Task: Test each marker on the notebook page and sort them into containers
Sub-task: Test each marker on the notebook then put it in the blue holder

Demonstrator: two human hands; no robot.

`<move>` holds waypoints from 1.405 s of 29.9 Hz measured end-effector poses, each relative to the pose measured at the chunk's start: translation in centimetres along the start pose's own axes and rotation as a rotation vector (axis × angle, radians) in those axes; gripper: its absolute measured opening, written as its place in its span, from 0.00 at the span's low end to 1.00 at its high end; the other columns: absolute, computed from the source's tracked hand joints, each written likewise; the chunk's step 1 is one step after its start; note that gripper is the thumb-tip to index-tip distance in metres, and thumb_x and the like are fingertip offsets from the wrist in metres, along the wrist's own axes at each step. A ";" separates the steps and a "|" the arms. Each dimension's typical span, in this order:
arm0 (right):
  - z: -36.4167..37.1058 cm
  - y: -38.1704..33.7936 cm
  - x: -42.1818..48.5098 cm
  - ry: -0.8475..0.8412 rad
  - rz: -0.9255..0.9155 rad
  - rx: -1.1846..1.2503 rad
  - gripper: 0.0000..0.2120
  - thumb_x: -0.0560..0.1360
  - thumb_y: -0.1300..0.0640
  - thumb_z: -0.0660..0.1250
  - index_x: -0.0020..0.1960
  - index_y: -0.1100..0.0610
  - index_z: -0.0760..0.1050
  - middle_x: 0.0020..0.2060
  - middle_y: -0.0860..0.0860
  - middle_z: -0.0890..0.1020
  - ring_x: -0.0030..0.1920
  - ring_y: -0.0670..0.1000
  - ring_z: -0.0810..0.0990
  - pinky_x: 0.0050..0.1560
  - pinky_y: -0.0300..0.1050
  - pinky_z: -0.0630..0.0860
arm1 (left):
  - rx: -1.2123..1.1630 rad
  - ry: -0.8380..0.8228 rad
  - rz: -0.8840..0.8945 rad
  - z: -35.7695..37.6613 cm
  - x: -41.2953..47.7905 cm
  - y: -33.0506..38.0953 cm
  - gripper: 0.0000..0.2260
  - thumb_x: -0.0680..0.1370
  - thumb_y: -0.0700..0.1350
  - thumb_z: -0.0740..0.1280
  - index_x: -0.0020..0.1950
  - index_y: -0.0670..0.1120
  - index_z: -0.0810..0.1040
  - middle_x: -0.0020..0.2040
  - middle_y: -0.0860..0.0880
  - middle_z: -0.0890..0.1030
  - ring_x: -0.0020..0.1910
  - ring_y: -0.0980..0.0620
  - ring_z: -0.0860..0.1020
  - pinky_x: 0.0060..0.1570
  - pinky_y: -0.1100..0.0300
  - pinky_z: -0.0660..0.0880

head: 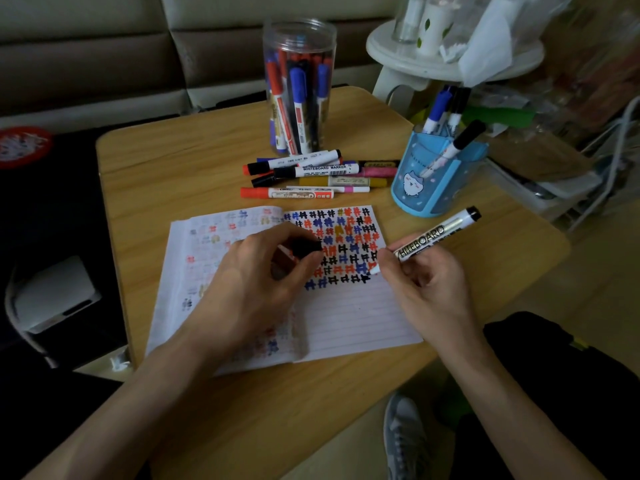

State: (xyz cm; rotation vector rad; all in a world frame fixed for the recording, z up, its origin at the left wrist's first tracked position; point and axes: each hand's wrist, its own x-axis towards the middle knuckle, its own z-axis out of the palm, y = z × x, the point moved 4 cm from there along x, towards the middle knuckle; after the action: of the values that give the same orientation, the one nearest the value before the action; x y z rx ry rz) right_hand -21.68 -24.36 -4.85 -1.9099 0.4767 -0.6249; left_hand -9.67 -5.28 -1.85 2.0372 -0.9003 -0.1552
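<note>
One marker [433, 235], clamped in right hand [427, 277] fingers, slanted tip-down toward near-left, at right edge of notebook page [353, 313]; left hand [256, 275] fingers pinched black cap [306, 245].

L hand [263, 271] pinches black cap [306, 247], R hand [429, 282] grips marker [436, 235], both forearms reach fwd.

**Materials and finishes**

A matt wood grain is shown by the pale rectangular bench [207, 161]. Thin lined paper is seen in the open white notebook [360, 317]. The tall cylindrical jar [299, 39] is formed of clear glossy plastic. Smooth plastic is seen in the light-blue pen holder [436, 181], the white whiteboard marker [436, 233] and the small black cap [306, 245].
</note>
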 end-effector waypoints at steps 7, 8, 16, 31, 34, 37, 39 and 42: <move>-0.3 -0.5 0.1 0.021 0.080 0.052 0.03 0.78 0.58 0.73 0.46 0.52 0.80 0.38 0.52 0.85 0.41 0.51 0.85 0.39 0.41 0.81 | -0.043 0.003 0.008 -0.2 -0.1 0.0 0.10 0.82 0.51 0.66 0.61 0.56 0.82 0.51 0.62 0.83 0.49 0.62 0.82 0.46 0.65 0.79; -0.5 -0.8 0.2 0.042 0.090 0.101 0.03 0.78 0.59 0.73 0.46 0.53 0.80 0.38 0.49 0.86 0.40 0.46 0.85 0.39 0.37 0.80 | -0.056 0.009 0.009 -0.3 -0.1 0.0 0.10 0.81 0.50 0.67 0.61 0.56 0.82 0.51 0.61 0.83 0.48 0.61 0.82 0.46 0.64 0.79; 0.3 -2.8 0.2 -0.114 0.106 0.423 0.09 0.76 0.59 0.73 0.54 0.62 0.81 0.36 0.51 0.82 0.37 0.47 0.79 0.37 0.35 0.75 | -0.228 -0.006 -0.040 -0.3 -0.1 0.3 0.10 0.76 0.48 0.73 0.58 0.52 0.84 0.47 0.58 0.86 0.43 0.55 0.85 0.45 0.55 0.82; 1.8 -4.0 -0.1 -0.223 0.119 0.483 0.14 0.81 0.51 0.66 0.57 0.60 0.83 0.44 0.61 0.86 0.41 0.58 0.83 0.38 0.49 0.74 | -0.255 -0.020 0.027 -0.7 -0.1 0.6 0.14 0.76 0.52 0.68 0.59 0.49 0.84 0.46 0.54 0.86 0.43 0.54 0.85 0.44 0.59 0.81; 1.9 -4.1 -0.2 -0.227 0.106 0.463 0.13 0.80 0.52 0.66 0.55 0.59 0.85 0.43 0.60 0.86 0.43 0.57 0.83 0.41 0.50 0.76 | -0.180 -0.010 0.056 -0.8 -0.1 0.7 0.13 0.77 0.54 0.66 0.59 0.55 0.83 0.40 0.57 0.85 0.40 0.57 0.84 0.41 0.65 0.78; 2.3 -4.1 -0.4 -0.228 0.085 0.459 0.11 0.81 0.55 0.67 0.55 0.61 0.85 0.43 0.61 0.86 0.45 0.59 0.85 0.47 0.56 0.80 | -0.125 0.020 0.074 -0.9 -0.2 0.6 0.11 0.79 0.53 0.65 0.59 0.58 0.82 0.39 0.56 0.84 0.41 0.56 0.83 0.43 0.62 0.78; 2.5 -4.1 -0.6 -0.220 0.070 0.457 0.11 0.81 0.56 0.67 0.56 0.61 0.84 0.44 0.60 0.86 0.46 0.59 0.86 0.51 0.54 0.83 | -0.124 0.042 0.083 -1.0 -0.2 0.7 0.09 0.81 0.47 0.67 0.59 0.54 0.83 0.38 0.54 0.84 0.41 0.54 0.83 0.43 0.60 0.77; 2.6 -4.3 -0.8 -0.211 0.069 0.467 0.12 0.80 0.55 0.67 0.56 0.61 0.83 0.44 0.59 0.87 0.47 0.57 0.86 0.51 0.47 0.83 | -0.118 0.065 0.105 -1.1 -0.3 1.2 0.08 0.81 0.43 0.68 0.57 0.53 0.84 0.37 0.54 0.83 0.39 0.52 0.82 0.41 0.58 0.76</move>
State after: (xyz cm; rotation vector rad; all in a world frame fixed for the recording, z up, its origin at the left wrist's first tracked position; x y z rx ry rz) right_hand -20.53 -20.31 -1.99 -1.4867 0.2336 -0.4362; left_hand -10.01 -4.76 -0.30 1.8714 -0.9336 -0.0814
